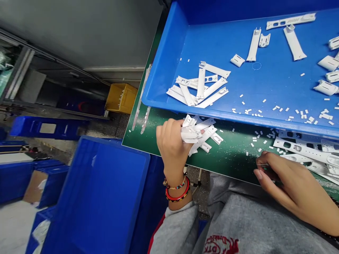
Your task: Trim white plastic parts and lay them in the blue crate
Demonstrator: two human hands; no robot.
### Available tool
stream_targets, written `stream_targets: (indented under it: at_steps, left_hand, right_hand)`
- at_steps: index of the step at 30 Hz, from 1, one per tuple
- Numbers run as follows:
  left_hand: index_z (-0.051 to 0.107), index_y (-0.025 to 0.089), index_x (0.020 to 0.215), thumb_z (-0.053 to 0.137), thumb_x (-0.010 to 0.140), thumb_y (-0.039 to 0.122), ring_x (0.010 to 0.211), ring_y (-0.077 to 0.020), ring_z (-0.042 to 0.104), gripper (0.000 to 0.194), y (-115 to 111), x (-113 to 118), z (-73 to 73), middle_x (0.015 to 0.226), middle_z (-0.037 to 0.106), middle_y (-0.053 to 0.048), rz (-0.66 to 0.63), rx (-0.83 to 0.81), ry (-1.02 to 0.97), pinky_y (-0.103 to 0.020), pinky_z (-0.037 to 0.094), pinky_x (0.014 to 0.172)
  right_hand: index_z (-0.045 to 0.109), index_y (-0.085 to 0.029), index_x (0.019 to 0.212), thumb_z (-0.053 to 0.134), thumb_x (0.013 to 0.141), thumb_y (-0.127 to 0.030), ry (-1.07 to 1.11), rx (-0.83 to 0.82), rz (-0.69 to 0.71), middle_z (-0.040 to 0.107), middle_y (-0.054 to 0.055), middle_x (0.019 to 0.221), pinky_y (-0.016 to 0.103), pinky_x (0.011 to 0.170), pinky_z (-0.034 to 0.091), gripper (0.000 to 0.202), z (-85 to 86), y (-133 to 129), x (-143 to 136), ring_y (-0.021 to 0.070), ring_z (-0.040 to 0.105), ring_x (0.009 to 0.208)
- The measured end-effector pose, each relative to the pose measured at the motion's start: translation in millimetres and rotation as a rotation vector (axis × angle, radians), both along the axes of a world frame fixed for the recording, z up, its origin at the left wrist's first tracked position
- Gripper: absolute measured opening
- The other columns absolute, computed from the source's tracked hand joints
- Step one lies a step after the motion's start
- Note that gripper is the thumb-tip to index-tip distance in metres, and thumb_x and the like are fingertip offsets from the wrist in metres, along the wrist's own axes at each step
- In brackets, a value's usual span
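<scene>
My left hand (173, 143) is wrapped round several white plastic parts (190, 132) near the front edge of the green table (235, 155). More white strips spread out beside and beneath those held parts. My right hand (288, 183) hovers by the table's front edge, thumb and forefinger apart, with nothing visible between them; its other fingers are curled under. Right of it lies a pile of long white strips (307, 150). Inside the blue tray (201, 112), long white pieces (201, 83) are heaped at the left, and short white pieces (327, 87) lie at the right.
Small white chips (302, 114) are scattered in the tray and on the table. A large blue bin (106, 190) stands left of the table, below its height. A yellow bin (123, 98) holding white parts sits farther back on the left, near a metal frame (19, 74).
</scene>
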State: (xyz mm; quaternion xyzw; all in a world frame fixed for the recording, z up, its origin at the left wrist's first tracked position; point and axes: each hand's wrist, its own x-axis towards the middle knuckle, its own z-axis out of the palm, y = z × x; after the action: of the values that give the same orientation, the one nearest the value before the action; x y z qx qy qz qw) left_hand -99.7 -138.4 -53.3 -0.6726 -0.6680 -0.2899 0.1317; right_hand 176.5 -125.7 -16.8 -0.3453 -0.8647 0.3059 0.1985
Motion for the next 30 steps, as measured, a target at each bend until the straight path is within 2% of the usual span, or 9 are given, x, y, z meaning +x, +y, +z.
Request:
stream_targets:
  at_steps: [3, 6, 9, 13, 18, 22, 27, 30]
  left_hand:
    - [0.061, 0.021, 0.093, 0.069, 0.089, 0.042, 0.069, -0.0186, 0.047, 0.023, -9.3, 11.7, 8.0, 0.076, 0.054, -0.001, -0.004, 0.011, -0.063, -0.032, 0.029, 0.066]
    - [0.063, 0.022, 0.101, 0.063, 0.094, 0.032, 0.072, -0.0172, 0.052, 0.013, -25.2, 37.6, 11.6, 0.077, 0.059, 0.0, -0.136, -0.014, -0.211, -0.031, 0.034, 0.066]
    - [0.063, 0.02, 0.108, 0.051, 0.099, 0.031, 0.07, -0.0155, 0.056, 0.017, -36.6, 68.1, 4.8, 0.078, 0.064, 0.0, -0.317, -0.081, -0.392, -0.031, 0.04, 0.068]
    - [0.062, 0.019, 0.107, 0.044, 0.101, 0.028, 0.071, -0.0165, 0.06, 0.021, -38.7, 93.8, -11.6, 0.084, 0.069, -0.003, -0.324, -0.067, -0.532, -0.033, 0.044, 0.07]
    - [0.064, 0.019, 0.099, 0.049, 0.098, 0.024, 0.071, -0.0167, 0.061, 0.015, -35.6, 99.6, -21.9, 0.079, 0.07, -0.003, -0.306, 0.029, -0.566, -0.031, 0.047, 0.067]
    - [0.064, 0.019, 0.094, 0.053, 0.097, 0.023, 0.067, -0.0157, 0.058, 0.012, -35.2, 100.1, -22.1, 0.075, 0.069, -0.002, -0.303, 0.068, -0.591, -0.03, 0.046, 0.065]
    - [0.064, 0.017, 0.089, 0.054, 0.097, 0.024, 0.064, -0.0147, 0.057, 0.015, -33.6, 101.3, -23.4, 0.072, 0.067, -0.002, -0.296, 0.114, -0.557, -0.029, 0.045, 0.062]
    - [0.063, 0.017, 0.089, 0.051, 0.099, 0.025, 0.064, -0.0143, 0.057, 0.018, -33.0, 100.8, -25.7, 0.071, 0.067, -0.002, -0.316, 0.143, -0.529, -0.029, 0.045, 0.062]
  right_hand:
    - [0.047, -0.021, 0.092, 0.039, 0.1, -0.021, 0.024, -0.011, -0.018, 0.059, -0.001, 0.071, 0.022, 0.046, 0.041, 0.011, 0.4, -0.2, 0.2, 0.0108, 0.053, 0.05]
    - [0.05, -0.02, 0.101, 0.037, 0.1, -0.017, 0.04, -0.015, -0.041, 0.064, 0.003, 0.081, 0.024, 0.053, 0.047, 0.014, -1.2, -1.1, 0.1, 0.0132, 0.062, 0.061]
    - [0.051, -0.019, 0.109, 0.037, 0.101, -0.016, 0.041, -0.02, -0.01, 0.067, 0.005, 0.088, 0.023, 0.055, 0.048, 0.017, -3.5, -2.9, -1.4, 0.0138, 0.065, 0.067]
    - [0.051, -0.016, 0.11, 0.035, 0.102, -0.014, 0.018, 0.042, 0.059, 0.067, 0.004, 0.083, 0.024, 0.053, 0.046, 0.018, -4.1, -5.3, -6.0, 0.0136, 0.064, 0.064]
    - [0.052, -0.015, 0.104, 0.034, 0.104, -0.021, 0.01, 0.08, 0.012, 0.066, 0.002, 0.076, 0.023, 0.05, 0.044, 0.019, -2.5, -6.7, -10.9, 0.012, 0.061, 0.057]
    - [0.054, -0.013, 0.105, 0.028, 0.104, -0.023, 0.016, 0.107, -0.019, 0.069, 0.007, 0.086, 0.024, 0.06, 0.048, 0.028, -3.0, -7.2, -11.9, 0.0146, 0.066, 0.07]
    - [0.055, -0.015, 0.099, 0.03, 0.104, -0.021, 0.018, 0.078, 0.019, 0.063, 0.004, 0.078, 0.024, 0.054, 0.044, 0.026, -2.2, -6.1, -12.7, 0.0138, 0.059, 0.062]
    - [0.057, -0.014, 0.106, 0.032, 0.105, -0.021, 0.014, 0.063, 0.029, 0.061, 0.004, 0.081, 0.023, 0.057, 0.045, 0.025, 0.7, -6.1, -12.0, 0.0134, 0.059, 0.067]
